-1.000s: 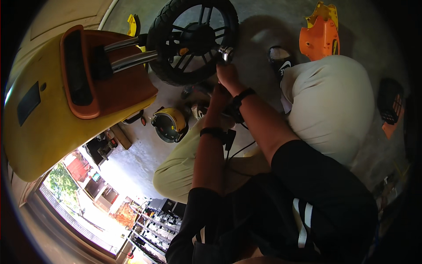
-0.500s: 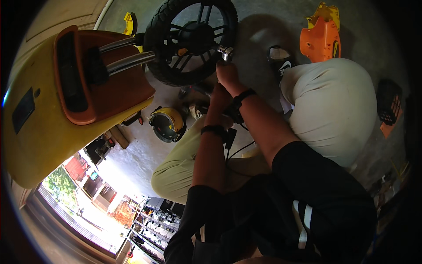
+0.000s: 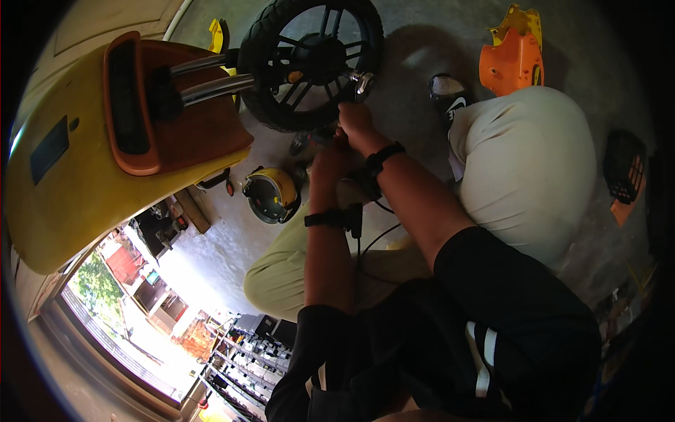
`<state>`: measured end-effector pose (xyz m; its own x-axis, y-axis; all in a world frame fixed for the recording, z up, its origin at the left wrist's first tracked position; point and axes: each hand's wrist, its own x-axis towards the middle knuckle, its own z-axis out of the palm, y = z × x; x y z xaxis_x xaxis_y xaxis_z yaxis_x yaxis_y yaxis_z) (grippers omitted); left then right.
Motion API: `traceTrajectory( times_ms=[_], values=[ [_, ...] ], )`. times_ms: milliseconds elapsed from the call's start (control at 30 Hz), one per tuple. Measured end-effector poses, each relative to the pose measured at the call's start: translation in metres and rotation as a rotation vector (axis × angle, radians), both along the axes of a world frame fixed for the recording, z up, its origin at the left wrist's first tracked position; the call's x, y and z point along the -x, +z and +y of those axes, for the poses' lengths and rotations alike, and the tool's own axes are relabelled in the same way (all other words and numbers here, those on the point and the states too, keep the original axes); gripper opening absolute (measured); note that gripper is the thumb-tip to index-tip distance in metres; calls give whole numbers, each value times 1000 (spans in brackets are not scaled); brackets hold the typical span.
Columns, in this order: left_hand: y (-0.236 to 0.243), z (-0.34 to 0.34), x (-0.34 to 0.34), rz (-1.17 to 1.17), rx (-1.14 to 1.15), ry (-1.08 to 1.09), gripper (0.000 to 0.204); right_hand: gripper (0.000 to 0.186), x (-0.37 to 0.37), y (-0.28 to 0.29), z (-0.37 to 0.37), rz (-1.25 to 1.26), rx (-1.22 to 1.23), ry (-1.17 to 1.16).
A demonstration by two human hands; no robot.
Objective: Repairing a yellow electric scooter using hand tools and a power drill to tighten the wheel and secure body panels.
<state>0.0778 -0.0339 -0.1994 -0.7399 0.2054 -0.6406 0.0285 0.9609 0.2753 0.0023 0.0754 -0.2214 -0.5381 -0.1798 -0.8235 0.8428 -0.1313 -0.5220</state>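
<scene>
A black spoked wheel (image 3: 320, 56) with a knobbly tyre is joined to a yellow and orange scooter front (image 3: 162, 105) by chrome fork tubes (image 3: 218, 91). A shiny metal piece (image 3: 362, 81) shows at the wheel's right side. Just below it, my right hand (image 3: 356, 119) is closed, fingers curled; what it grips is hidden. Against its lower left sits my left hand (image 3: 330, 160), also closed, seen from the back, with its contents out of sight. Both wrists wear black bands, and a dark cable (image 3: 380, 235) hangs near them.
A yellow helmet (image 3: 272, 195) lies on the floor left of my knee. Orange and yellow body panels (image 3: 508, 60) rest at the far right, and a black crate-like part (image 3: 624, 165) is nearer. A wooden block (image 3: 191, 211) lies beneath the scooter body.
My left hand has shifted left, and my right hand has dropped slightly away from the shiny metal piece. The scooter front sits a little farther right and higher in view.
</scene>
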Motion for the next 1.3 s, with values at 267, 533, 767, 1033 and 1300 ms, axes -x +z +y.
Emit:
traceTrajectory(
  times_ms=[267,533,767,1033,1300],
  values=[
    [83,-6,11,49,91,267,41,25,5,29,-8,9,269,-145],
    [155,16,38,279,239,445,44,35,24,40,-13,-237,497,-147],
    [190,38,69,400,309,344,28,19,43,61,-8,-395,717,-450],
    [201,42,86,295,384,327,41,12,55,89,-2,-647,821,-668],
    [184,29,72,291,378,381,39,12,46,87,-9,-591,685,-713]
  ],
)
